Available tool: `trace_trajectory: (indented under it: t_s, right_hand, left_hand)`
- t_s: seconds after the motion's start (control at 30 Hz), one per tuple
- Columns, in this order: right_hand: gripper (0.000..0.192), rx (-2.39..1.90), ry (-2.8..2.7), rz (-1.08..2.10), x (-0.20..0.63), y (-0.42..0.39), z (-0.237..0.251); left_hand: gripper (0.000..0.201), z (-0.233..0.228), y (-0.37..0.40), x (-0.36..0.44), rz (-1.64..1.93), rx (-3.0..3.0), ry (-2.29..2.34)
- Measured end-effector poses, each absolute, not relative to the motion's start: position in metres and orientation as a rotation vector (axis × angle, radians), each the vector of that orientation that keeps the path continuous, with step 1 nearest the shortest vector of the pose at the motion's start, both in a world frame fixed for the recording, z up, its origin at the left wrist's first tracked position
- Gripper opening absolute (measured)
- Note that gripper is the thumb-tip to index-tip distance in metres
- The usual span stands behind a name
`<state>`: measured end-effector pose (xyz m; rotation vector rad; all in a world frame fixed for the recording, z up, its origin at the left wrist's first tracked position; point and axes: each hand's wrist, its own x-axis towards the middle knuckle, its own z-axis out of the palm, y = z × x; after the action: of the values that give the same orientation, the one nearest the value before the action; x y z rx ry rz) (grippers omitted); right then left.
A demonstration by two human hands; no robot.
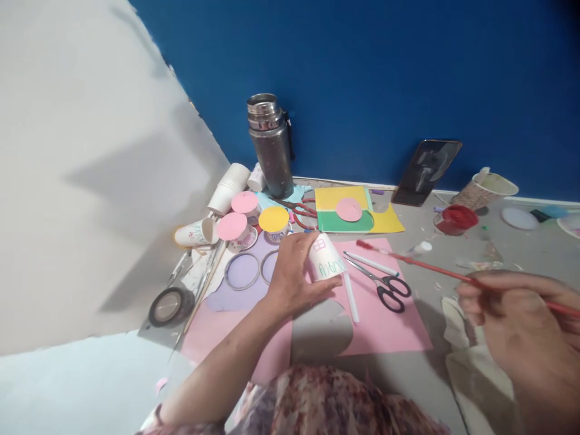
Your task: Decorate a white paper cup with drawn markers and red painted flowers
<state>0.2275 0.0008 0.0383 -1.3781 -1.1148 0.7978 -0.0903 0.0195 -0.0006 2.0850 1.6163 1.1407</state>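
My left hand point(294, 272) is wrapped round a white paper cup point(322, 257) with a pink window and green marks drawn on it. The cup is tilted, its narrow end up. In my right hand point(521, 320) is a thin red paintbrush point(435, 269), its red-coated bristles pointing left, a little apart from the cup. Beneath lies pink paper point(385, 332) with black-handled scissors point(380, 287) and pens point(351, 299) on it. An open jar of red paint point(455, 220) stands beyond my right hand.
Small cups with pink point(232, 226) and yellow point(273, 219) round tops stand left, near stacked paper cups point(229, 187) and tape point(167, 306). A steel flask point(272, 151) and a leaning phone point(426, 172) stand by the blue wall. Red-handled scissors point(304, 210) lie beside coloured paper point(343, 197).
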Motion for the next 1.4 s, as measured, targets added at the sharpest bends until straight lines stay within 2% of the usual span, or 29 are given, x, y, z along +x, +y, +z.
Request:
trace_trajectory:
  t_s: [0.1, 0.2, 0.37, 0.57, 0.9, 1.07, 1.2, 1.4]
  right_hand:
    - [0.018, -1.23, -0.995, 0.949, 0.184, 0.015, 0.055]
    - [0.025, -1.2, -0.819, 1.139, 0.19, 0.025, 0.036]
    - [0.036, -1.155, -0.789, 1.238, 0.206, 0.04, 0.011]
    - [0.026, -1.166, -0.733, 1.256, 0.205, 0.039, 0.013]
    - [0.027, -1.182, -0.831, 1.171, 0.199, 0.032, 0.019]
    - [0.024, -1.183, -0.864, 1.196, 0.2, 0.033, 0.015]
    - [0.027, -1.189, -0.88, 1.202, 0.201, 0.033, 0.013]
    - [0.026, -1.136, -0.89, 1.188, 0.203, 0.034, 0.015]
  left_hand:
    - [0.088, -0.002, 0.019, -0.089, 1.065, 2.145, 1.68]
    - [0.086, -0.005, 0.02, -0.087, 0.955, 2.187, 1.697]
    - [0.087, -0.008, 0.021, -0.085, 0.839, 2.186, 1.671]
    - [0.117, 0.0, 0.019, -0.091, 0.69, 2.095, 1.492]
    - [0.091, 0.025, 0.016, -0.12, 0.639, 1.931, 1.404]
    - [0.094, 0.022, 0.013, -0.124, 0.514, 1.965, 1.455]
    - [0.08, 0.019, 0.013, -0.124, 0.514, 2.009, 1.403]
    - [0.088, 0.018, 0.014, -0.118, 0.518, 1.997, 1.332]
